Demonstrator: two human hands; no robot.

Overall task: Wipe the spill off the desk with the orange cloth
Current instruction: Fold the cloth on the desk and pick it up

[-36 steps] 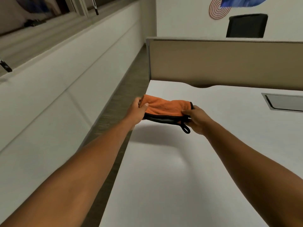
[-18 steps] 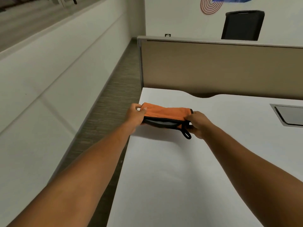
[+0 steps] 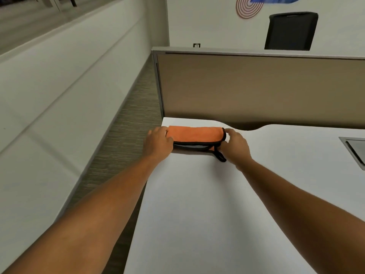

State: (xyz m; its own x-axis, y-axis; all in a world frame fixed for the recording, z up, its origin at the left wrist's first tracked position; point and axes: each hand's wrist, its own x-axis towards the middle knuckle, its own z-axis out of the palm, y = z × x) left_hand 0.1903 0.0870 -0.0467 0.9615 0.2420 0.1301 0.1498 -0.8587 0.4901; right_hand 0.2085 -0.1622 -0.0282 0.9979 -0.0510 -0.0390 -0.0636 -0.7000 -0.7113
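My left hand (image 3: 158,144) and right hand (image 3: 236,146) each grip 1 end of the folded orange cloth (image 3: 195,134), lying on the desk (image 3: 197,204) just before the partition (image 3: 256,86). I should press flat, stroke evenly; no spill shows.

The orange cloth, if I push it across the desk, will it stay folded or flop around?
The cloth looks soft and floppy: its folded layers sag apart at the near edge. It is probably light, and its loose black loop may trail. With the left hand and right hand at its ends, it should slide folded on the smooth desk.
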